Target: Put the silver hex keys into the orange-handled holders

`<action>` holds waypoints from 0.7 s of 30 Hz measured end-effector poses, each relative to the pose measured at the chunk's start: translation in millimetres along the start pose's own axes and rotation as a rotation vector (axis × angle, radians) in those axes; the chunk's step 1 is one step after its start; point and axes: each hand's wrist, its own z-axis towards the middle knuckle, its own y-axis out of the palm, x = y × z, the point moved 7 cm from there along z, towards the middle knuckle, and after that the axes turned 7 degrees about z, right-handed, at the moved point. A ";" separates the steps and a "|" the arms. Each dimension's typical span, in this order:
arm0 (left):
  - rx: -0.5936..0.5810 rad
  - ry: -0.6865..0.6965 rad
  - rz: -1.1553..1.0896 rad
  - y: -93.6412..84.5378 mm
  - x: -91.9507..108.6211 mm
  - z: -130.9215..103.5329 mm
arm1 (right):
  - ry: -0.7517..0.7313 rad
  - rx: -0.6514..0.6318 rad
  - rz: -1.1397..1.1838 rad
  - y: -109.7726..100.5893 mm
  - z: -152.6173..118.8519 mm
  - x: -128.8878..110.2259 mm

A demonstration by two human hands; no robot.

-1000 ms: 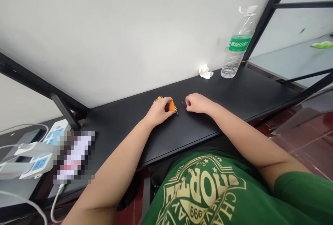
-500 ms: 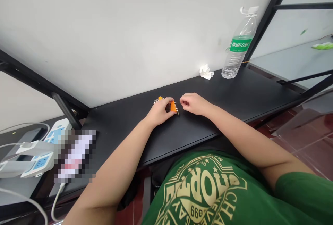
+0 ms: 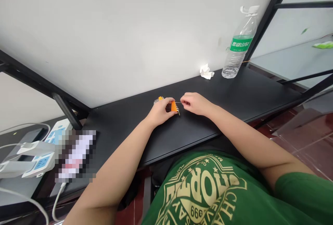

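My left hand (image 3: 161,112) is closed around an orange holder (image 3: 174,106) with several L-shaped hex keys in it. Their bent ends stick out on the right side, and straight ends show at the upper left. One thin hex key (image 3: 178,102) spans the small gap from the holder to my right hand (image 3: 194,103), whose fingers pinch its outer end. That end is hidden in the fingers. Both hands are over the black tabletop (image 3: 125,117).
A clear water bottle (image 3: 238,49) and a crumpled tissue (image 3: 206,71) stand by the wall at the back right. On the left lie a pixelated phone (image 3: 76,155) on a cable and white power strips (image 3: 41,164) with plugged-in chargers. Black frame bars (image 3: 265,27) rise at the side.
Hardly anything differs. My right hand has shifted very slightly to the right with its fingers still pinched; my left hand keeps hold of the holder in place.
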 end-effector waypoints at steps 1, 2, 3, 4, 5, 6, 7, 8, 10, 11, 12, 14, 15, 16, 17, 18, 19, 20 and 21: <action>0.002 0.003 0.000 -0.1 0.2 0.0 | -0.001 -0.001 -0.001 -0.1 0.0 -0.2; 0.002 0.005 -0.001 -0.1 0.4 0.0 | -0.003 -0.005 -0.005 0.0 -0.2 -0.5; 0.000 0.006 -0.003 0.0 0.4 0.0 | -0.003 -0.010 -0.013 0.0 -0.5 -0.8; -0.001 0.006 -0.005 0.2 0.3 -0.1 | -0.002 -0.014 -0.028 0.0 -0.9 -1.3; -0.003 0.005 -0.006 0.4 0.1 -0.2 | -0.005 -0.018 -0.049 -0.3 -1.5 -2.0; -0.006 0.005 -0.004 0.7 -0.1 -0.3 | -0.012 -0.021 -0.074 -0.7 -2.1 -3.3; -0.011 0.007 0.001 1.1 -0.1 -0.3 | -0.024 -0.022 -0.099 -1.2 -2.8 -5.0; -0.016 0.012 0.010 1.3 0.4 -0.4 | -0.041 -0.018 -0.112 -2.1 -3.4 -7.2; -0.018 0.036 0.044 0.7 3.5 -0.3 | -0.082 0.000 -0.081 -4.3 -3.8 -12.7; -0.016 0.057 0.066 -0.1 6.3 -0.2 | -0.100 0.012 -0.030 -5.6 -3.6 -15.3; -0.011 0.081 0.084 -1.1 10.0 -0.3 | -0.105 0.027 0.041 -7.0 -2.8 -16.9; 0.007 0.130 0.098 -4.0 18.7 -0.7 | -0.059 0.065 0.234 -9.1 -0.3 -14.7; 0.020 0.152 0.090 -5.8 23.4 -1.2 | -0.007 0.078 0.354 -8.8 1.1 -10.8; 0.036 0.172 0.077 -7.7 28.2 -1.8 | 0.058 0.084 0.484 -7.0 2.2 -5.6; 0.053 0.189 0.060 -9.6 32.9 -2.6 | 0.128 0.082 0.617 -3.8 2.8 0.1; 0.067 0.207 0.041 -11.2 37.5 -3.5 | 0.195 0.069 0.746 0.6 3.1 5.2; 0.079 0.225 0.020 -12.4 42.0 -4.5 | 0.252 0.046 0.863 5.6 2.9 9.2; 0.090 0.242 0.000 -13.4 46.0 -5.6 | 0.304 0.011 0.962 11.1 2.4 12.0; 0.104 0.256 -0.017 -14.3 49.2 -6.5 | 0.350 -0.030 1.042 16.6 1.5 13.8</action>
